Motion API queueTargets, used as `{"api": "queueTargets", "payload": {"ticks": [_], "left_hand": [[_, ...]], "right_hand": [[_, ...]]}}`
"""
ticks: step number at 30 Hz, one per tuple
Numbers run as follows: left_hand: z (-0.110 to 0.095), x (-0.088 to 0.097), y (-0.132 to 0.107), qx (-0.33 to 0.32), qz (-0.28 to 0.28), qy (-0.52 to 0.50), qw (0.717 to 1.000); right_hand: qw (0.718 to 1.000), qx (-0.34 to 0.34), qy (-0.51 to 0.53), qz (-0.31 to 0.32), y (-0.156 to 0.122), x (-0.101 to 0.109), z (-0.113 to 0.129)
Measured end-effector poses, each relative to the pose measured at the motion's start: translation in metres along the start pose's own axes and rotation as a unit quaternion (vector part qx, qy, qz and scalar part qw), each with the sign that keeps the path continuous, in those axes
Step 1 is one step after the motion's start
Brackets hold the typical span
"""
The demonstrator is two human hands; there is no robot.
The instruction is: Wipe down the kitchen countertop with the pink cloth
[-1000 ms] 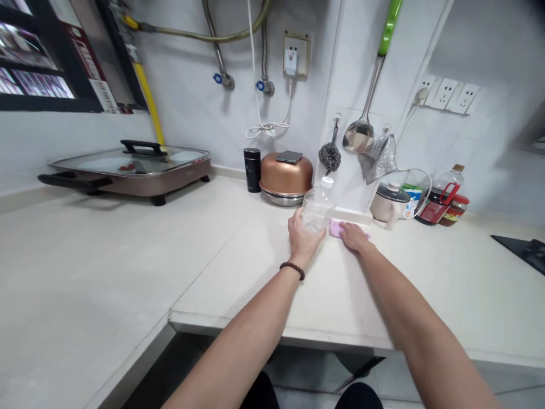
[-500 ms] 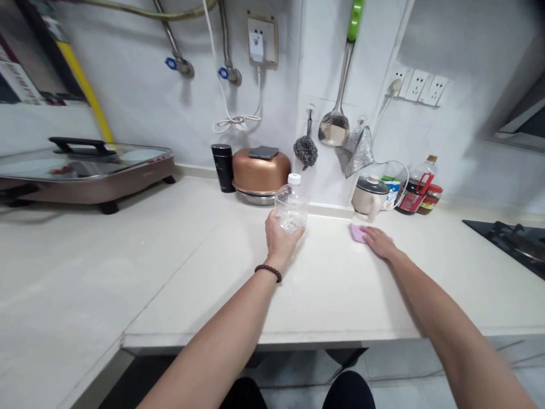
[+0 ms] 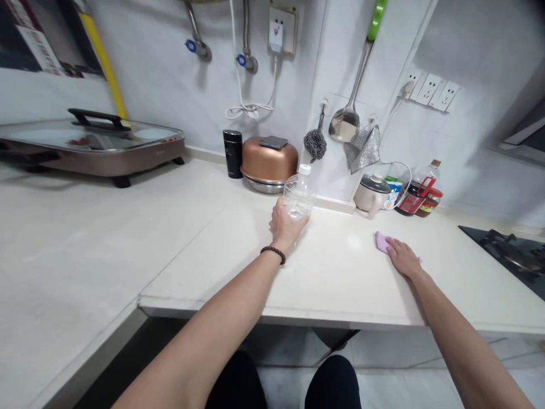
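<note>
My left hand [image 3: 286, 226], with a dark beaded bracelet at the wrist, is wrapped round a clear plastic bottle [image 3: 300, 196]. The bottle has a white cap and some clear liquid inside; whether its base touches the counter is hard to make out. Over to the right, my right hand [image 3: 402, 257] presses a folded pink cloth [image 3: 382, 242] against the white countertop [image 3: 340, 278]. The cloth sticks out past the fingertips on the left, and the palm covers most of the rest.
A copper-coloured pot [image 3: 270, 162] with a phone on top stands behind the bottle, beside a black tumbler [image 3: 233, 154]. An electric griddle [image 3: 140, 156] sits at left. Toward the back right are a small lidded pot [image 3: 369, 196], a sauce bottle [image 3: 412, 199] and a gas hob [image 3: 511, 250].
My right hand has slid the pink cloth rightward and nearer to me along the counter. The left hand keeps its hold on the bottle. The camera view has shifted somewhat.
</note>
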State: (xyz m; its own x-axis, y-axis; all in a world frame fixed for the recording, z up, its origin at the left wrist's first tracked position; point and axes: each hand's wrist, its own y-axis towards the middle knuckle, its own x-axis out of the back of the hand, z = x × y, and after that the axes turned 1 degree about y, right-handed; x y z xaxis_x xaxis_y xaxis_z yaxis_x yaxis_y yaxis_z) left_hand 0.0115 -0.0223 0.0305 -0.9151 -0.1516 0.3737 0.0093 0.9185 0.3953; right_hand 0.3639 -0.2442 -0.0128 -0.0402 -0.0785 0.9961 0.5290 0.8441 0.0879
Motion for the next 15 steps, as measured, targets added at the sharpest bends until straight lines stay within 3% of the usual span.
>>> {"api": "queueTargets", "payload": {"ticks": [3,7,10,15], "left_hand": [[0.0,0.001,0.001,0.003,0.009,-0.001,1.0],[0.002,0.0,0.004,0.003,0.003,-0.012,1.0],[0.004,-0.001,0.005,-0.002,-0.005,-0.022,1.0],[0.001,0.003,0.005,0.002,0.01,-0.018,1.0]], "right_hand": [[0.996,0.088,0.023,-0.007,-0.037,0.0,0.015],[0.994,0.097,0.052,-0.003,-0.093,0.001,0.008],[0.996,0.074,0.049,-0.005,-0.116,0.002,-0.025],[0.999,-0.019,0.013,-0.026,-0.122,0.004,-0.112]]}}
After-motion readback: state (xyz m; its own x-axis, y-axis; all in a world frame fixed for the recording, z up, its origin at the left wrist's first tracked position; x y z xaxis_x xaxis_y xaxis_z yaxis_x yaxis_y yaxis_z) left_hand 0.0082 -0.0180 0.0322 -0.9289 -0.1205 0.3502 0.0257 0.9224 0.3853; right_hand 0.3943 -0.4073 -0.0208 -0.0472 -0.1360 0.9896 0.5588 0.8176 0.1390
